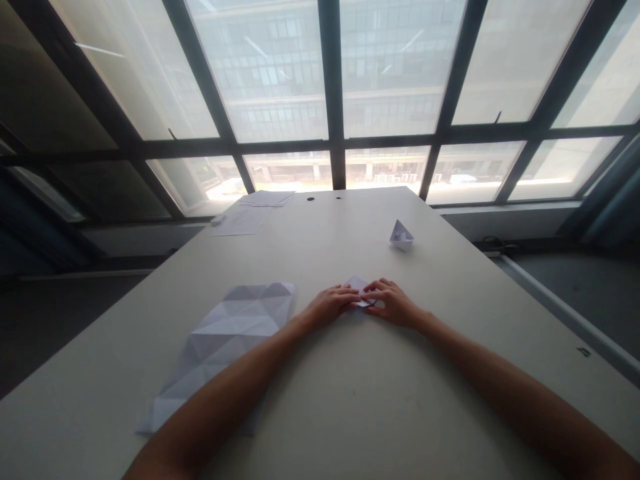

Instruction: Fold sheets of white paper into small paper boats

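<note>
The person's left hand (330, 305) and right hand (393, 303) meet near the middle of a pale table (350, 400), with a small folded paper (361, 291) between them. Both hands are closed on it, fingers curled and pressing in from either side, palms low over the tabletop. The paper's white point shows above the fingers, while the rest is mostly hidden by them.

Toward the left edge of the table, just beside the left hand, lies a large creased paper sheet (235, 340), opened flat and marked by a pattern of triangular folds. The left forearm (225, 393) crosses above its lower right part, and its near corner reaches toward the near left edge. The right forearm (500, 380) runs out toward the near right corner.

Farther off, a white paper boat (401, 235) stands upright toward the far right of the table, well apart from the hands. Near the far left corner are a small stack of paper sheets (267, 198) and a single paper sheet (240, 222), close together but apart from the boat. 2 small dark holes (311, 199) sit by the far edge, and a large gridded window (330, 80) rises beyond it
</note>
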`<state>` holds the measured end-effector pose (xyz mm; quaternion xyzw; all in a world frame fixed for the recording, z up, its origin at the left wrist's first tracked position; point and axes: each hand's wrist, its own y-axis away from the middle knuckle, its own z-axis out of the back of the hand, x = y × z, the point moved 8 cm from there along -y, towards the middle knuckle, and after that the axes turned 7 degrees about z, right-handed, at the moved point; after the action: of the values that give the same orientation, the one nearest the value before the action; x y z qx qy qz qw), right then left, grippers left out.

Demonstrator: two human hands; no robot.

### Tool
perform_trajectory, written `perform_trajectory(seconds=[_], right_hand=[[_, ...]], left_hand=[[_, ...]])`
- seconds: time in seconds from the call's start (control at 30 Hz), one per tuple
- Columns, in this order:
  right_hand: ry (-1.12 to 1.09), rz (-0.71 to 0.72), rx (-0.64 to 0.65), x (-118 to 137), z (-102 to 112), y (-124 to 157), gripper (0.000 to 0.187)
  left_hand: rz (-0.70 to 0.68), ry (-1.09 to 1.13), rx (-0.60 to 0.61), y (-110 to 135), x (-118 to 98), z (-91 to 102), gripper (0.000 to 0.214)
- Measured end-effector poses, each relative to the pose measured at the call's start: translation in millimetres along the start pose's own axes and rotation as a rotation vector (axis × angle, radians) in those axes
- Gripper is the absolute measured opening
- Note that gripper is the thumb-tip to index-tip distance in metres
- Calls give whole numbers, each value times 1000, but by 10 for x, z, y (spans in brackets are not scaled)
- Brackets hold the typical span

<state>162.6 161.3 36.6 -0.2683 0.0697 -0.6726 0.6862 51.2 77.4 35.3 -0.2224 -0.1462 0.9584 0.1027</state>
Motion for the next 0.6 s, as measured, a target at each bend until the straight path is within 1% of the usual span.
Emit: perform_trajectory(seconds=[0.1, 0.3, 0.47, 0.6], right_hand=[[-11, -8, -20, -23, -3, -6, 25], [-72, -59, -92, -100, 24, 2, 19], [-141, -124, -155, -169, 40, 26, 25], [-160, -177, -162, -206, 28, 39, 25]], left_hand=[[8, 17, -22, 9, 8, 17, 27], [129, 86, -40, 21, 58, 62, 30], [198, 120, -133, -15, 70, 141, 38], [264, 138, -170, -30, 165, 127, 35]])
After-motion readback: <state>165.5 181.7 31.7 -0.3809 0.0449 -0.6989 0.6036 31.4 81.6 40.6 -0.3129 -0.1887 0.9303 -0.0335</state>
